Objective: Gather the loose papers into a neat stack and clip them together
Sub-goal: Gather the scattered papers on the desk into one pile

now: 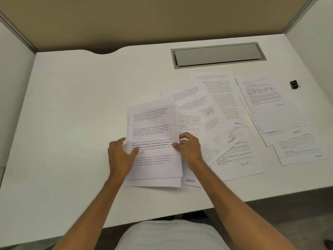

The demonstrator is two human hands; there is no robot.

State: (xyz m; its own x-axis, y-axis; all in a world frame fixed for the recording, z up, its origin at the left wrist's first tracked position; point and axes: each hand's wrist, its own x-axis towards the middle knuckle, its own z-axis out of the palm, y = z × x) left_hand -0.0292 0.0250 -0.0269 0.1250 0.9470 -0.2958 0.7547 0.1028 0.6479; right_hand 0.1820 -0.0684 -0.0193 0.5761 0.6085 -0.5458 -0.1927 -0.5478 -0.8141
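Note:
A small stack of printed sheets (153, 127) is held at the middle of the white desk, its top edge lifted slightly. My left hand (121, 156) grips its left edge, thumb on the print. My right hand (189, 147) pinches its right edge. Several loose papers (216, 109) lie fanned and overlapping to the right, with more sheets (273, 109) spread further right. A black binder clip (295, 84) lies alone near the desk's far right side, well away from both hands.
A grey cable hatch (218, 55) is set into the white desk (72, 114) behind the papers. Beige partition panels (144, 20) close the back and sides. The desk's front edge runs just before my torso.

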